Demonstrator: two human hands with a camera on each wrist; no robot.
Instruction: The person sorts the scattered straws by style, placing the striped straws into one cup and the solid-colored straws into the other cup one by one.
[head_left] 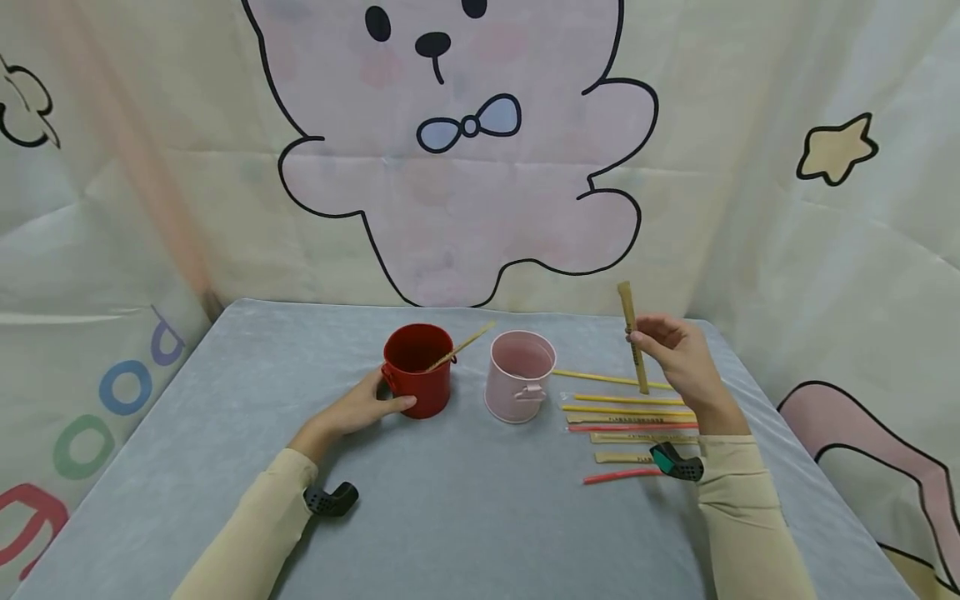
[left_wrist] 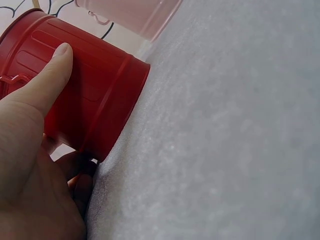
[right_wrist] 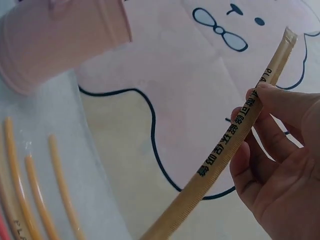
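Observation:
My left hand [head_left: 372, 406] holds the side of a red metal bucket [head_left: 429, 392], the thumb lying along its front wall. In the left wrist view the thumb and curled fingers are round the red bucket [left_wrist: 95, 75] near its base. One paper-wrapped straw [head_left: 462, 344] leans inside that bucket and sticks out over its rim. At the right, my right hand [head_left: 678, 354] pinches another brown paper-wrapped straw [head_left: 634, 337] in the air, nearly upright. Dark printed characters run along this wrapped straw [right_wrist: 220, 155] in the right wrist view.
Between the hands stands a pink metal bucket [head_left: 512, 387]. Under the right forearm lie several straws in a row: yellow straws [head_left: 630, 410], brown wrapped straws [head_left: 618, 457] and red straws [head_left: 618, 477]. A grey-blue cloth [head_left: 480, 517] covers the table, with a printed curtain [head_left: 750, 233] around it.

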